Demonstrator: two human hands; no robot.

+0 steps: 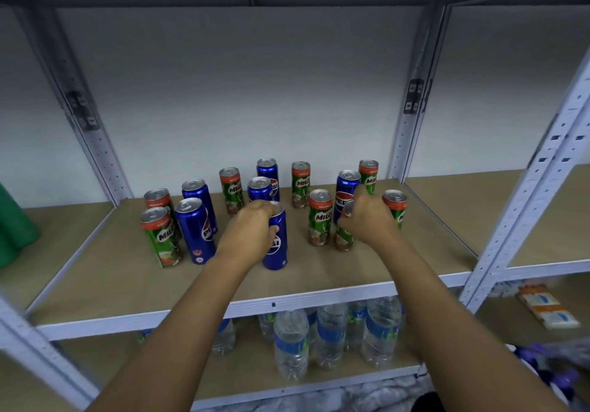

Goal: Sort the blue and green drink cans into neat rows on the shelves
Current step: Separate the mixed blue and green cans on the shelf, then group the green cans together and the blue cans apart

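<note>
Barely begun, I'd say: blue and green cans stand mixed across the shelf (pixel 95 277). The left hand (pixel 252 229) grips a blue can (pixel 276 245) at six o'clock of the cluster; the right hand (pixel 367 220) grips a green can (pixel 344 236) at four o'clock.

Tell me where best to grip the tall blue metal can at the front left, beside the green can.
Grip the tall blue metal can around its upper body from the front: it stands upright, a green can crowds its left, and its right side looks open.

shelf (pixel 127 284) front lies open; upright cans (pixel 195 231) crowd the rear half.
</note>
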